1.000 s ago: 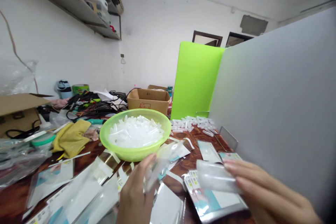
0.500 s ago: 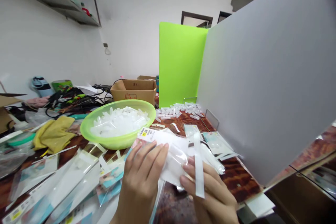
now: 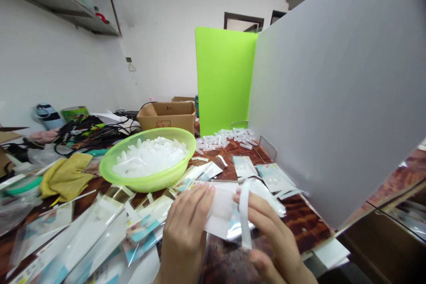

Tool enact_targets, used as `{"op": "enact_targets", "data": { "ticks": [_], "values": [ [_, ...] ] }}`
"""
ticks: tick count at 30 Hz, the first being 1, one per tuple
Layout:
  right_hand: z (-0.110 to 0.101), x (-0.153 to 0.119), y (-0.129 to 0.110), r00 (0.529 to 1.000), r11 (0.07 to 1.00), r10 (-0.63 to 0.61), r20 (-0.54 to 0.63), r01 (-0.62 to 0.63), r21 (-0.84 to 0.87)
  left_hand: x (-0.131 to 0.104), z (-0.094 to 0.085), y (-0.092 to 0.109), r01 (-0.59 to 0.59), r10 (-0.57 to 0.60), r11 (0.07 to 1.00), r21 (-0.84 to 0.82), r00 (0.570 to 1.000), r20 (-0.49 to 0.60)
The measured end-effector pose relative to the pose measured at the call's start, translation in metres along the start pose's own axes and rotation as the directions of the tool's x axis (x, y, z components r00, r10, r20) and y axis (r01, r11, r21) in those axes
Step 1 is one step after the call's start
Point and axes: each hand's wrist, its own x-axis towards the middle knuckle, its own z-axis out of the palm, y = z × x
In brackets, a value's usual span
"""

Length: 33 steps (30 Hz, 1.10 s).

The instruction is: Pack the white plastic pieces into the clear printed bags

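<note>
Left hand (image 3: 186, 217) gripping white packet (image 3: 219, 215) over the table (image 3: 306, 224), near side of green bowl (image 3: 149, 183). Right hand (image 3: 274, 228) half-curled at packet's other end, behind white strip (image 3: 245, 215); can't tell whether it pinches.

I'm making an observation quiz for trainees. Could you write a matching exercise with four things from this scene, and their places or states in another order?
Column one
1. Round, light-green plastic basin
2. Crumpled, mustard-yellow cloth
3. Tan, open-topped cardboard box
4. Narrow, flat white strip

Column two
A. At the fingers of the person's right hand
B. On the far side of the basin
C. Heaped with small, whitish translucent pieces
D. To the left of the basin

Pairs: 1-C, 2-D, 3-B, 4-A
</note>
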Motion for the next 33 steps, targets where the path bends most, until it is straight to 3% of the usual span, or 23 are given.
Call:
{"op": "enact_targets", "data": {
  "ticks": [5, 8, 11, 18, 22, 23, 25, 27, 31, 33],
  "values": [
    [0.007, 0.0, -0.001, 0.981, 0.976, -0.028, 0.194, 0.069, -0.208, -0.007, 0.0, 0.0, -0.063, 0.063, 0.998, 0.003, 0.998, -0.005],
    [0.013, -0.006, 0.001, 0.991, 0.974, -0.01, 0.131, 0.039, -0.223, -0.012, 0.002, -0.002, -0.038, 0.039, 0.999, -0.014, 0.999, 0.017],
    [0.016, -0.013, -0.002, 0.998, 0.993, 0.037, 0.053, -0.031, -0.11, -0.016, 0.003, -0.003, -0.04, 0.042, 0.998, -0.052, 0.998, 0.038],
    [0.02, -0.01, -0.017, 0.987, 0.993, 0.103, 0.124, -0.096, -0.064, -0.031, 0.001, -0.001, -0.084, 0.086, 0.995, -0.045, 0.995, 0.049],
    [0.017, -0.02, -0.03, 0.993, 0.993, 0.113, -0.036, -0.114, -0.024, -0.044, -0.002, 0.0, -0.081, 0.094, 0.987, -0.14, 0.992, 0.087],
    [0.016, -0.025, -0.033, 0.974, 0.986, 0.166, -0.151, -0.167, 0.012, -0.047, -0.003, 0.003, -0.049, 0.07, 0.977, -0.206, 0.993, 0.096],
    [0.015, -0.037, -0.041, 0.863, 0.949, 0.314, -0.396, -0.295, 0.109, -0.055, -0.003, 0.012, 0.029, 0.007, 0.934, -0.356, 0.995, 0.101],
    [0.012, -0.046, -0.048, 0.762, 0.893, 0.447, -0.469, -0.415, 0.176, -0.063, -0.002, 0.024, 0.073, -0.041, 0.886, -0.457, 0.996, 0.08],
    [-0.004, -0.044, -0.06, 0.782, 0.79, 0.613, -0.116, -0.611, 0.057, -0.075, 0.002, 0.043, 0.027, -0.025, 0.862, -0.506, 1.0, 0.011],
    [-0.018, -0.038, -0.059, 0.762, 0.767, 0.638, -0.109, -0.642, -0.001, -0.078, 0.001, 0.04, 0.045, -0.054, 0.888, -0.458, 0.998, -0.008]
  ]
}}
